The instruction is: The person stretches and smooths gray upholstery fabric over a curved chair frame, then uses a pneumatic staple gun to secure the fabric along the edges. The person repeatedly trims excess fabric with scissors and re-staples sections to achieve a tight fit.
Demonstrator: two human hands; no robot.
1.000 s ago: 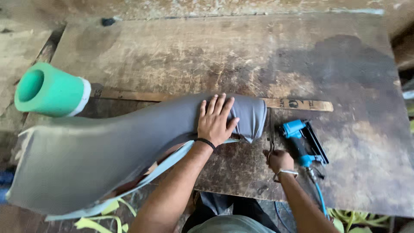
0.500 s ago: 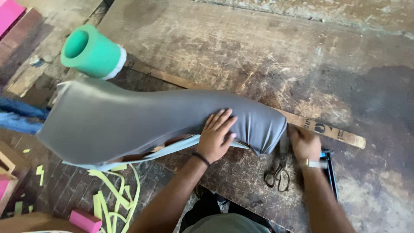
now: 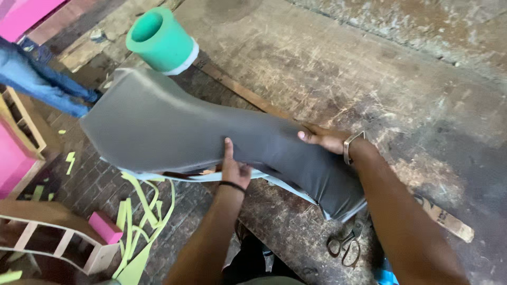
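Observation:
A long curved panel covered in grey fabric (image 3: 174, 124) lies across the near edge of a worn wooden workbench (image 3: 369, 68). My left hand (image 3: 233, 168) grips its near edge, thumb up on the fabric and fingers curled underneath. My right hand (image 3: 323, 139) holds the far edge of the panel at its narrow part, fingers partly hidden behind the fabric. A pale blue strip (image 3: 274, 182) hangs out from under the panel.
A green foam roll (image 3: 158, 39) stands on the bench at the far left. A wooden ruler (image 3: 441, 219) runs under the panel. Scissors (image 3: 346, 245) lie near the bench's front edge. Green foam strips (image 3: 140, 211), pink furniture (image 3: 16, 158) and another person's legs in jeans (image 3: 45, 82) occupy the brick floor.
My right hand left the bench near the scissors and took the panel's far edge. My left hand shifted from the top to the near edge. The view swung left.

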